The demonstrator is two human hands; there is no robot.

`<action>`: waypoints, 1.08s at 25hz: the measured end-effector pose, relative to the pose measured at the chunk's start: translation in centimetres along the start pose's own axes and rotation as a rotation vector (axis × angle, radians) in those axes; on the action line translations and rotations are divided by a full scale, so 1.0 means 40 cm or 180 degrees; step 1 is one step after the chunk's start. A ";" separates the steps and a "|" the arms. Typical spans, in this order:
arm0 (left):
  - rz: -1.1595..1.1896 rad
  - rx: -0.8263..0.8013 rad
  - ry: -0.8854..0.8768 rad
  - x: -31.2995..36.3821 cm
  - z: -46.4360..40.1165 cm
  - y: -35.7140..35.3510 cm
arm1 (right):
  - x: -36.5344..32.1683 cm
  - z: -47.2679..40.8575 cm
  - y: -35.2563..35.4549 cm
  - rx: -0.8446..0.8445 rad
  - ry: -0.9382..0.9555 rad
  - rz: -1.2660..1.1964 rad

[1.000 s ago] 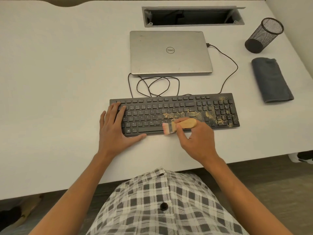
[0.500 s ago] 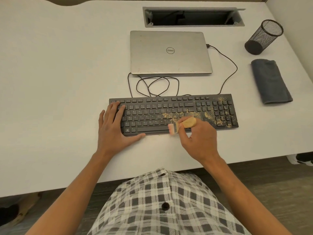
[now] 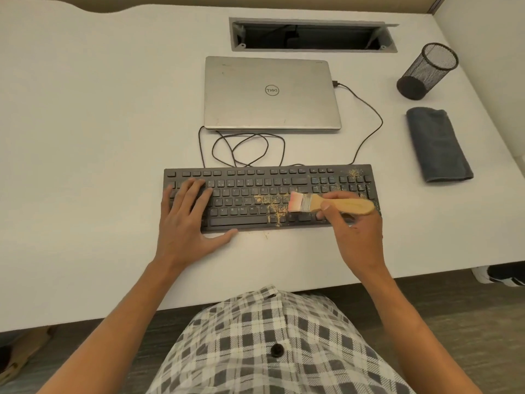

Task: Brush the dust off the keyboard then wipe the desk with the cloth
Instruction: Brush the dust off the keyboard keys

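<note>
Clamped on the brush (image 3: 332, 204) handle, the right hand (image 3: 355, 237) sets soft bristles on the dusty keyboard (image 3: 270, 197); the left hand (image 3: 184, 220) lies flat, open, pinning it. Light, stiff handle: grip mid-handle.

The keyboard (image 3: 270, 197) was black, flecked with yellowish dust (image 3: 270, 203); the brush (image 3: 331, 204) had a pale wooden handle and pinkish bristles. The cloth (image 3: 439, 145) was dark grey, the laptop (image 3: 271, 93) silver, the desk (image 3: 99, 137) white, the shirt (image 3: 270, 345) grey-and-white checked.

Brush (image 3: 326, 204) now farther right, up over keyboard's (image 3: 270, 199) middle rows.
</note>
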State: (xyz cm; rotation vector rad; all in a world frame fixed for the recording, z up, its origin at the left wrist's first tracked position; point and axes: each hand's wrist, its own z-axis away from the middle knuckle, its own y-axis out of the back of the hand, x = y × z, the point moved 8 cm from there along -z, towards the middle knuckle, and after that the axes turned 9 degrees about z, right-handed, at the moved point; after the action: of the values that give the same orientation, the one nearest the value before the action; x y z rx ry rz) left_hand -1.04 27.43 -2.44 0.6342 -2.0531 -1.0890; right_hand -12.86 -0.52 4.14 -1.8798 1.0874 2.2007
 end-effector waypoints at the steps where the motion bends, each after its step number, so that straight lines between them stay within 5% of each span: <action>1: 0.0024 0.0020 -0.0019 0.019 -0.006 -0.007 | 0.009 -0.007 0.015 -0.0029 -0.0055 -0.0088; 17: -0.0191 -0.0115 0.0240 0.095 -0.021 -0.060 | 0.000 -0.107 -0.035 -0.0489 0.0125 0.0163; 27: -0.0143 -0.0113 0.0396 0.092 -0.020 -0.057 | -0.200 -0.168 -0.270 -0.1433 0.1804 0.1921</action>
State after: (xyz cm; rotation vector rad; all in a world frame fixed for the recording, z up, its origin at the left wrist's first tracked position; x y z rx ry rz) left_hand -2.50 23.28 -2.73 0.7153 -1.9175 -1.0819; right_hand -0.08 7.19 6.04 -2.8005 1.5006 2.4170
